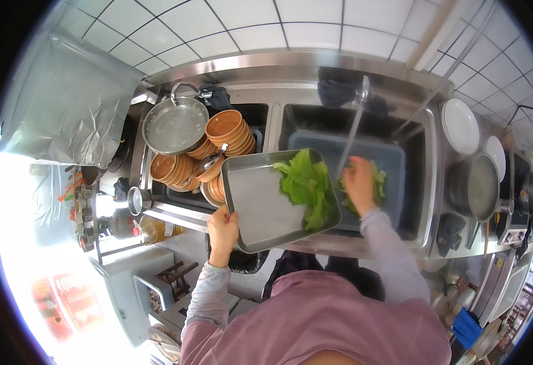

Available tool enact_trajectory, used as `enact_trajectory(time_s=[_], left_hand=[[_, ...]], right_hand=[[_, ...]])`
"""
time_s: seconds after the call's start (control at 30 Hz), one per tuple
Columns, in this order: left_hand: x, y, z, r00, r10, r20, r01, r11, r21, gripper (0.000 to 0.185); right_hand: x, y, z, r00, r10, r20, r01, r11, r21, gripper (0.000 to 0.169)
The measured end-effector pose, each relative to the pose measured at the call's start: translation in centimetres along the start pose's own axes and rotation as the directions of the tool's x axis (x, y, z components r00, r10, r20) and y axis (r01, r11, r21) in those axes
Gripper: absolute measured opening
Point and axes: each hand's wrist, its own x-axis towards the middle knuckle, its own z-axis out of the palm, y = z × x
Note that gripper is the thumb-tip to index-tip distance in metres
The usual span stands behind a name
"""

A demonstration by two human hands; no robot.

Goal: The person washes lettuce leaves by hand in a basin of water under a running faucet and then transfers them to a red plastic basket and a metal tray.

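My left hand (223, 228) grips the near left corner of a rectangular metal tray (262, 205), which is tilted over the divider between two sink basins. Green lettuce leaves (305, 182) lie at the tray's right end. My right hand (358, 185), fingers curled, is over the right basin at more lettuce leaves (378, 180); whether it grips them cannot be told. Beneath is a bluish-grey plastic tub (392, 159) set in that basin. From the tap (363, 91) a stream of water falls beside my right hand.
Stacked brown bowls (230, 125) and a round metal pan (175, 125) crowd the left basin. White plates (460, 125) and a pot (481, 187) stand on the right counter. A small metal pot (138, 200) sits at the left edge. A coiled hose (462, 59) hangs at upper right.
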Motion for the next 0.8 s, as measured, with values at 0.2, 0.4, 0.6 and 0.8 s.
enact_trajectory(time_s=[0.2, 0.4, 0.6, 0.8], left_hand=[[-1.1, 1.0, 2.6, 0.996, 0.094, 0.011, -0.093, 0.994, -0.056, 0.014], [-1.4, 1.6, 2.3, 0.999, 0.043, -0.01, -0.044, 0.994, -0.102, 0.017], [-1.0, -0.4, -0.3, 0.995, -0.018, -0.102, 0.007, 0.995, -0.099, 0.019], [-0.3, -0.7, -0.3, 0.991, -0.013, -0.132, 0.005, 0.998, -0.06, 0.022]], right_hand=[[-1.3, -7.9, 6.0, 0.991, -0.111, -0.076, 0.069, 0.905, -0.42, 0.09], [0.6, -6.8, 6.6, 0.994, -0.081, -0.08, 0.085, 0.995, 0.051, 0.067], [-1.6, -7.2, 1.7, 0.966, -0.195, -0.171, 0.227, 0.955, 0.193, 0.041], [-2.4, 2.1, -2.2, 0.99, -0.114, -0.08, 0.091, 0.965, -0.244, 0.05]])
